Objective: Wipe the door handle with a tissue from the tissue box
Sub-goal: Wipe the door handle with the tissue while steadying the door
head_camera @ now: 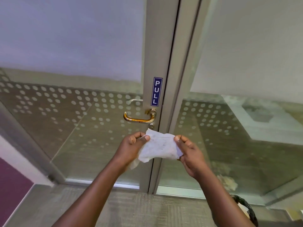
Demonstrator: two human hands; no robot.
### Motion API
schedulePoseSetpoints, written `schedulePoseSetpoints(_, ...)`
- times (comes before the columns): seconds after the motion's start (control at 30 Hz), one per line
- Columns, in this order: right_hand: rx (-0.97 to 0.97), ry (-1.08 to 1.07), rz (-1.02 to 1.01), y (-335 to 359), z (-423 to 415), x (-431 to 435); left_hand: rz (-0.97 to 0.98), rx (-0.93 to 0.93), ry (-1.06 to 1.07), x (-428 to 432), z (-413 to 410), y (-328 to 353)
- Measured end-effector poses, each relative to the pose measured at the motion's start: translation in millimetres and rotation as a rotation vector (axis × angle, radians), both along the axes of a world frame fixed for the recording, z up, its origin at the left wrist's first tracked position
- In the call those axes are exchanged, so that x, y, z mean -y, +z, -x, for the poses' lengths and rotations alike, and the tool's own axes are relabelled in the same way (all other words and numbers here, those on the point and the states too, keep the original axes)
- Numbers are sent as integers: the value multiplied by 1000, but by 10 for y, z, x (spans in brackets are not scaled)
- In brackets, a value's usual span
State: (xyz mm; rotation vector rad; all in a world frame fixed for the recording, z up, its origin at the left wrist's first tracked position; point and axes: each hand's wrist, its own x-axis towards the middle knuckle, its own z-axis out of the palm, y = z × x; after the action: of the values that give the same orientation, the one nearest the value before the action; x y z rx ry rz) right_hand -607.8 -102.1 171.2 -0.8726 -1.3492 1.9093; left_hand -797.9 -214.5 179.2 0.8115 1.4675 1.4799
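Both hands raised on outstretched arms, left (133, 145) and right (186, 150), fingertips pinched, seemingly firmly.

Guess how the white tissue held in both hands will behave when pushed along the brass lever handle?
The crumpled white tissue sags between left hand and right hand, so probably floppy and bunching. Likely very light. The brass lever handle is curved; it may slip off.

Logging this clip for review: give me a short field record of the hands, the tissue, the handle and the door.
left hand: pinches the tissue's left edge
right hand: pinches its right edge
tissue: white, crumpled, stretched between both hands, faint marks on it
door handle: brass-coloured lever, above the tissue, not touched
PULL sign: blue, vertical, on the door frame above the handle
door: glass with a dotted frosted band, closed
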Motion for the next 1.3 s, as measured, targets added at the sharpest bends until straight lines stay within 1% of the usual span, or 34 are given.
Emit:
schedulePoseSetpoints(0.1,-22,7,-3,-53,217,-67,-15,-1,43,-77,98,-2)
schedulePoseSetpoints(0.2,39,19,-73,-35,308,-164,8,36,78,-187,192,55)
schedulePoseSetpoints(0.3,141,10,-229,-51,299,-348,56,32,21,-259,238,112)
schedulePoseSetpoints(0.43,83,-1,-331,16,237,-512,137,41,-92,-280,274,165)
schedulePoseSetpoints(0.5,141,46,-369,62,195,-572,176,-11,-142,-281,310,186)
schedulePoseSetpoints(0.57,302,159,-479,115,162,-623,194,-85,-170,-280,357,208)
schedulePoseSetpoints(0.63,474,213,-634,171,156,-646,201,-213,-242,-308,407,243)
schedulePoseSetpoints(0.67,490,246,-701,207,185,-641,207,-299,-303,-333,428,280)
schedulePoseSetpoints(0.7,458,317,-730,250,235,-628,204,-372,-381,-367,437,327)
schedulePoseSetpoints(0.73,410,420,-727,308,302,-593,200,-415,-461,-404,432,385)
schedulePoseSetpoints(0.8,331,598,-667,379,473,-534,178,-421,-594,-468,443,478)
schedulePoseSetpoints(0.9,276,674,-549,451,620,-536,199,-354,-688,-492,540,558)
schedulePoseSetpoints(1.0,376,618,-548,468,661,-541,247,-367,-702,-472,710,540)
schedulePoseSetpoints(1.07,445,554,-574,457,716,-531,283,-330,-734,-450,849,516)
schedulePoseSetpoints(1.1,454,519,-578,460,739,-523,304,-337,-762,-440,919,507)
schedulePoseSetpoints(1.2,455,419,-583,513,749,-512,393,-437,-795,-412,1134,474)
schedulePoseSetpoints(1.27,443,365,-570,549,743,-506,428,-431,-774,-375,1283,408)
schedulePoseSetpoints(1.3,427,353,-558,557,738,-503,424,-394,-761,-357,1350,369)
